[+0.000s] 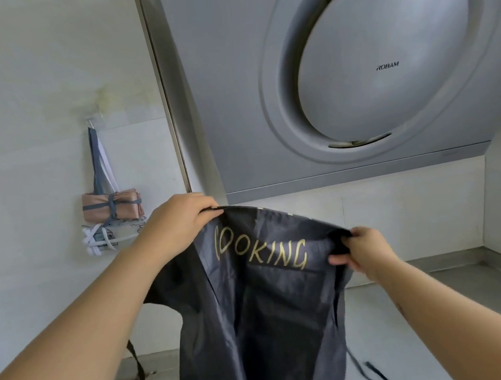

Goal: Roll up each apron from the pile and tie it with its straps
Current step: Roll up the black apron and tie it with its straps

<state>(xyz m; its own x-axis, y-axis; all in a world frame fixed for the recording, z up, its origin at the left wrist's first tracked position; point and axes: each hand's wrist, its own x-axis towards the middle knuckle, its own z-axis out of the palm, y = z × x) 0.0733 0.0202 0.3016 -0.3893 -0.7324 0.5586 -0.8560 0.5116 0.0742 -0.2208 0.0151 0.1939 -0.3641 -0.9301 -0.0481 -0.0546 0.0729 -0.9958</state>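
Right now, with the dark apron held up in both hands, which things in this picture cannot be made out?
- Head view: lower hem of the dark apron, cut off by the bottom edge.
- First letter of its gold word, lost in a fold beside the left hand.
- Right hand: fingers partly wrapped in the cloth.
- The pile of aprons: not in view.
- White rolled apron on the wall hook: its print too small.
- Range hood: buttons cut off at the right edge.

Two bare forearms, both extended forward and raised: left hand [181, 225] knuckles-up, fingers curled closed on the upper left corner of the black apron [256, 308]; right hand [364, 253] lower, pinching the apron's upper right corner, thumb on top.
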